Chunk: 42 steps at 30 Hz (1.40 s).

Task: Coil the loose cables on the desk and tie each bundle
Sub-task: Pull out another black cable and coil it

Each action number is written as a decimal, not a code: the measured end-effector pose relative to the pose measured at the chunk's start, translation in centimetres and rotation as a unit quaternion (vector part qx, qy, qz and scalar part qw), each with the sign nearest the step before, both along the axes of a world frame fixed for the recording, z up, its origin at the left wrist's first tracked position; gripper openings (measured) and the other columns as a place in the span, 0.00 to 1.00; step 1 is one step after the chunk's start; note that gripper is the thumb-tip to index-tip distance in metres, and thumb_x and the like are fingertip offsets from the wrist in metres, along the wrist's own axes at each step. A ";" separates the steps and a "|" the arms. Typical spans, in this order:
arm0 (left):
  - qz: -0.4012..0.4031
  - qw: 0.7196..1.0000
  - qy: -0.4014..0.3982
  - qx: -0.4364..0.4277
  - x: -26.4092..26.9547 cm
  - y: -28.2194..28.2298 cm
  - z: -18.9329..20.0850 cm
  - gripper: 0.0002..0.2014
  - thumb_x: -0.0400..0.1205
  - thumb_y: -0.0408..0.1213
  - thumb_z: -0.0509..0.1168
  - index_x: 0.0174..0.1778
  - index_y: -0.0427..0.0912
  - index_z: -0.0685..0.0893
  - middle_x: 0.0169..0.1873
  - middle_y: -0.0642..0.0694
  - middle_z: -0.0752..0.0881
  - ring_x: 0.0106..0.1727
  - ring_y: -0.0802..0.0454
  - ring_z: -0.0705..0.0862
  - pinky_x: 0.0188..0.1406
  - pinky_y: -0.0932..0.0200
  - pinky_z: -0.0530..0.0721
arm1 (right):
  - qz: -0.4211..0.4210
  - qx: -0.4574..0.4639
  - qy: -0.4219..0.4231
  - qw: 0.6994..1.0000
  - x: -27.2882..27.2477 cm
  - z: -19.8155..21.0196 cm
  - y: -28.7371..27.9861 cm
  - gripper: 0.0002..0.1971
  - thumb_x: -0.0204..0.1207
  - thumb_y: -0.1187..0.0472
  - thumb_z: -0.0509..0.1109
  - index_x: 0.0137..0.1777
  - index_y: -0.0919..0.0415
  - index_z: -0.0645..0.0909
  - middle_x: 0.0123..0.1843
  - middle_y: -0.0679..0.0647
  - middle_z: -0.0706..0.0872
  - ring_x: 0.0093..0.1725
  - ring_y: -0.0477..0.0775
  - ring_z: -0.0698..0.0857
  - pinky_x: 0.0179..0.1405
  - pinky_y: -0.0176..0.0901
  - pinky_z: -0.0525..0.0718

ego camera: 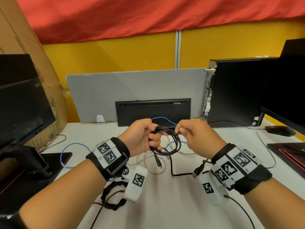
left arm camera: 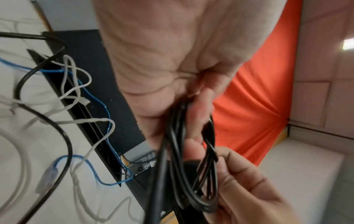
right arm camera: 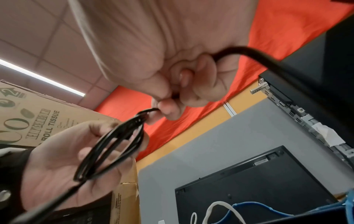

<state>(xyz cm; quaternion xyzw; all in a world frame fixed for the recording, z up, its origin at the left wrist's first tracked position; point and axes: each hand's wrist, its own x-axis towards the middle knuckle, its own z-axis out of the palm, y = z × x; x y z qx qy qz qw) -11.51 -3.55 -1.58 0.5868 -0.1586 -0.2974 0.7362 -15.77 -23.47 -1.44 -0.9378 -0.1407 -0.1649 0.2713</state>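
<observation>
Above the white desk (ego camera: 165, 204), in front of the upturned flat black keyboard (ego camera: 153, 111), the left hand (ego camera: 142, 138) curls its fingers round a thin black cable (ego camera: 166, 142) wound into round loops. The right hand (ego camera: 196, 136) pinches a strand of that coil between thumb and fingertips. A loose blue cable (ego camera: 72, 144) and a pale grey cable (ego camera: 148, 162) lie on the desk nearer than the keyboard; a dark braided cable bundle (ego camera: 113, 195) lies nearest.

Black cable (ego camera: 171, 142), blue cable (ego camera: 72, 146), red cloth (ego camera: 148, 14), yellow wall (ego camera: 115, 53).
</observation>
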 end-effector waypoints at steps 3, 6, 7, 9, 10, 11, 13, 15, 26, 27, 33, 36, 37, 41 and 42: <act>0.030 0.996 -0.036 0.078 -0.1 -0.2 0.1 0.21 0.87 0.46 0.57 0.40 0.33 0.85 0.22 0.50 0.58 0.21 0.54 0.57 0.26 0.58 0.72 | 0.050 -0.016 -0.023 0.998 -0.1 0.5 0.1 0.13 0.84 0.65 0.61 0.45 0.48 0.83 0.39 0.42 0.83 0.43 0.45 0.78 0.48 0.44 0.78; 0.040 0.996 -0.048 0.060 -0.4 -0.4 0.2 0.20 0.88 0.44 0.57 0.43 0.31 0.83 0.23 0.50 0.56 0.22 0.56 0.56 0.25 0.60 0.72 | 0.071 -0.068 -0.099 0.990 0.2 0.7 -0.4 0.10 0.82 0.66 0.65 0.50 0.58 0.88 0.43 0.53 0.85 0.46 0.52 0.75 0.47 0.46 0.76; 0.045 0.998 -0.040 0.031 -0.5 -0.3 0.3 0.19 0.88 0.43 0.57 0.43 0.30 0.83 0.24 0.50 0.56 0.23 0.55 0.56 0.26 0.60 0.72 | 0.072 -0.081 -0.130 0.986 0.3 0.7 -0.7 0.09 0.81 0.68 0.67 0.50 0.60 0.89 0.43 0.55 0.85 0.45 0.53 0.74 0.44 0.46 0.75; 0.051 0.998 -0.024 -0.025 -0.7 -0.4 0.4 0.19 0.89 0.40 0.55 0.44 0.29 0.83 0.24 0.49 0.57 0.24 0.54 0.56 0.28 0.58 0.74 | 0.067 -0.110 -0.174 0.976 0.5 0.5 -1.2 0.07 0.78 0.70 0.70 0.49 0.62 0.90 0.42 0.57 0.85 0.46 0.55 0.74 0.42 0.46 0.74; 0.049 0.998 -0.020 -0.042 -0.7 -0.4 0.4 0.19 0.89 0.40 0.53 0.45 0.29 0.82 0.24 0.49 0.58 0.24 0.54 0.58 0.29 0.57 0.75 | 0.061 -0.116 -0.192 0.973 0.6 0.2 -1.4 0.07 0.77 0.70 0.72 0.49 0.63 0.90 0.42 0.57 0.84 0.45 0.56 0.75 0.41 0.47 0.76; 0.044 0.998 -0.019 -0.050 -0.9 -0.6 0.3 0.19 0.90 0.39 0.53 0.46 0.28 0.82 0.24 0.48 0.58 0.24 0.54 0.59 0.30 0.56 0.75 | 0.052 -0.108 -0.208 0.971 0.7 -0.1 -1.5 0.07 0.75 0.71 0.73 0.48 0.64 0.91 0.41 0.58 0.83 0.44 0.57 0.77 0.39 0.47 0.77; 0.035 0.997 -0.016 -0.063 -1.2 -1.0 0.2 0.18 0.90 0.39 0.52 0.50 0.28 0.80 0.24 0.48 0.59 0.24 0.54 0.60 0.32 0.56 0.76 | 0.034 -0.055 -0.221 0.973 0.8 -0.6 -1.4 0.08 0.74 0.71 0.74 0.49 0.64 0.91 0.39 0.58 0.84 0.39 0.58 0.82 0.37 0.45 0.80; 0.030 0.996 -0.014 -0.080 -1.4 -1.3 0.2 0.17 0.90 0.39 0.52 0.51 0.28 0.80 0.24 0.48 0.59 0.24 0.54 0.61 0.32 0.56 0.76 | 0.011 0.021 -0.216 0.976 0.9 -1.0 -1.1 0.07 0.73 0.69 0.76 0.49 0.61 0.92 0.37 0.56 0.87 0.36 0.55 0.85 0.38 0.42 0.83; 0.117 0.985 -0.055 -0.114 -2.0 -2.3 -0.3 0.14 0.91 0.40 0.49 0.50 0.34 0.75 0.23 0.49 0.62 0.26 0.54 0.59 0.31 0.58 0.72 | 0.090 0.628 0.203 0.746 -0.3 -0.2 1.1 0.12 0.78 0.72 0.64 0.54 0.82 0.82 0.43 0.72 0.86 0.40 0.63 0.87 0.45 0.49 0.90; 0.129 0.984 -0.061 -0.111 -1.9 -2.3 -0.3 0.15 0.91 0.40 0.48 0.49 0.34 0.75 0.24 0.49 0.62 0.27 0.54 0.59 0.32 0.58 0.71 | 0.103 0.615 0.203 0.755 -0.6 -0.3 1.2 0.11 0.79 0.71 0.65 0.53 0.81 0.83 0.42 0.71 0.85 0.40 0.61 0.87 0.46 0.50 0.90; 0.155 0.982 -0.076 -0.080 -2.2 -2.4 -0.5 0.18 0.91 0.40 0.48 0.46 0.34 0.78 0.26 0.48 0.62 0.25 0.56 0.62 0.29 0.61 0.74 | 0.078 0.536 0.184 0.820 -1.3 -0.6 1.9 0.09 0.73 0.82 0.66 0.47 0.73 0.86 0.33 0.62 0.87 0.35 0.59 0.90 0.42 0.46 0.89; 0.153 0.982 -0.081 -0.072 -2.2 -2.4 -0.7 0.17 0.91 0.40 0.47 0.47 0.36 0.78 0.25 0.49 0.63 0.26 0.56 0.61 0.32 0.59 0.71 | 0.081 0.518 0.179 0.833 -1.3 -0.6 1.9 0.12 0.74 0.82 0.65 0.45 0.68 0.87 0.32 0.62 0.88 0.35 0.58 0.89 0.42 0.46 0.89; 0.152 0.982 -0.082 -0.070 -2.2 -2.3 -0.8 0.17 0.91 0.40 0.47 0.47 0.36 0.78 0.25 0.49 0.63 0.26 0.56 0.61 0.32 0.59 0.70 | 0.099 0.522 0.183 0.827 -1.5 -0.5 1.9 0.14 0.75 0.82 0.64 0.45 0.66 0.87 0.32 0.60 0.89 0.34 0.55 0.90 0.39 0.42 0.88; 0.152 0.982 -0.085 -0.067 -2.0 -1.9 -1.0 0.16 0.91 0.41 0.47 0.47 0.36 0.76 0.26 0.49 0.63 0.26 0.56 0.62 0.32 0.60 0.73 | 0.207 0.569 0.243 0.758 -1.9 0.2 1.6 0.16 0.76 0.80 0.60 0.57 0.68 0.84 0.36 0.56 0.90 0.38 0.53 0.90 0.44 0.43 0.88; 0.150 0.982 -0.088 -0.069 -1.9 -1.9 -1.0 0.16 0.91 0.41 0.47 0.47 0.36 0.76 0.26 0.48 0.63 0.26 0.56 0.62 0.32 0.59 0.73 | 0.227 0.586 0.256 0.734 -1.9 0.3 1.4 0.17 0.74 0.79 0.61 0.61 0.72 0.82 0.35 0.56 0.88 0.38 0.52 0.88 0.49 0.46 0.87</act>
